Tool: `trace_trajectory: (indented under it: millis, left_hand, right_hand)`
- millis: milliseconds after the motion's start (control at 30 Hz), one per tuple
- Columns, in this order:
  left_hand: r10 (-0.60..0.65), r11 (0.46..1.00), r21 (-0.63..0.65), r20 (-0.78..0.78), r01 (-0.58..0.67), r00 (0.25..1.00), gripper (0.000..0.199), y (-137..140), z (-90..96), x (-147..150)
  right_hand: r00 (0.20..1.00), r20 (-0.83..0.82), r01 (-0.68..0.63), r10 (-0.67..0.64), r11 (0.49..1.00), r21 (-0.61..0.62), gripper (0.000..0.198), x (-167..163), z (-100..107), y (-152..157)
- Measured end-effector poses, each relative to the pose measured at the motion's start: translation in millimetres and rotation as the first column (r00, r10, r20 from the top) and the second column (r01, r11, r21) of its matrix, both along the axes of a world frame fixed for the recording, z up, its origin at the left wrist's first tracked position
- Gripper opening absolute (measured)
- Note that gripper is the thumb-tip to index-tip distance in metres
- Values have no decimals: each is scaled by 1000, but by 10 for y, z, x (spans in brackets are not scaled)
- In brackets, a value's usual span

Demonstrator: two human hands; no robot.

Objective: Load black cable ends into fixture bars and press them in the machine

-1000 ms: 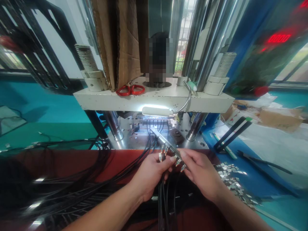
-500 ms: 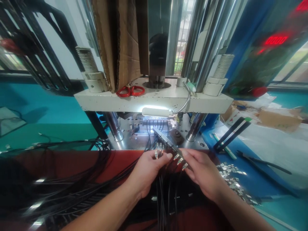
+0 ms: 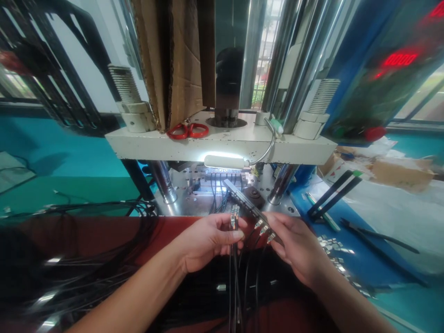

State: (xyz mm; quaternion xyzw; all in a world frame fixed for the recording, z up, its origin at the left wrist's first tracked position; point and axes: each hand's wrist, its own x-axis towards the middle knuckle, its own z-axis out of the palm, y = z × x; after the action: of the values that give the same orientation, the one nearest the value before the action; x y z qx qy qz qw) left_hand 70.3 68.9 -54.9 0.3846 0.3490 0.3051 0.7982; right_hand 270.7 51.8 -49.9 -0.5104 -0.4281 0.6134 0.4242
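Observation:
My left hand (image 3: 211, 236) is closed around several black cables (image 3: 233, 273), pinched just below their metal plug ends (image 3: 235, 217). My right hand (image 3: 294, 240) grips the near end of a dark metal bar (image 3: 243, 200), which slants up and left toward the press. Several cable connectors (image 3: 264, 229) stick out along the bar's near edge beside my right fingers, with cables hanging from them. The two hands are close together but apart, over the red-brown table edge. Behind the bar, a lit mould (image 3: 222, 179) in the press has cables running out of it.
Red-handled scissors (image 3: 188, 131) lie on the press's white plate (image 3: 138, 144), with a lamp (image 3: 225, 161) below. Black cables (image 3: 86, 277) spread over the left side. Small metal parts (image 3: 336, 249) and pliers (image 3: 378, 233) lie on the blue surface at right. A dark block (image 3: 254, 196) sits on the press bed.
The plug ends in my left hand have been drawn together into a tight bundle, and that hand has turned slightly. The bar in my right hand has shifted a little to the right.

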Motion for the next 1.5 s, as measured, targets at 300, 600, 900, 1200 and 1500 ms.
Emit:
trace_trajectory:
  millis: [300, 600, 900, 1200, 1500]
  left_hand:
    - [124, 992, 26, -33, -123, 992, 29, -45, 9, 76]
    - [282, 959, -45, 35, -281, 959, 16, -137, -44, 209]
    - [242, 969, -76, 57, -237, 969, 21, -160, -49, 233]
    - [263, 964, -72, 100, -256, 960, 20, -175, -37, 223]
    - [250, 966, -95, 81, -242, 965, 21, -152, -48, 198]
  right_hand:
    - [999, 40, -36, 34, 998, 51, 32, 19, -29, -1]
    - [995, 47, -86, 83, 995, 57, 32, -4, -18, -35]
    - [995, 11, -101, 101, 994, 29, 36, -17, -32, -34]
    - [996, 37, -80, 80, 997, 18, 35, -6, -58, -40]
    - [996, 38, -77, 76, 997, 26, 35, -11, -19, -38]
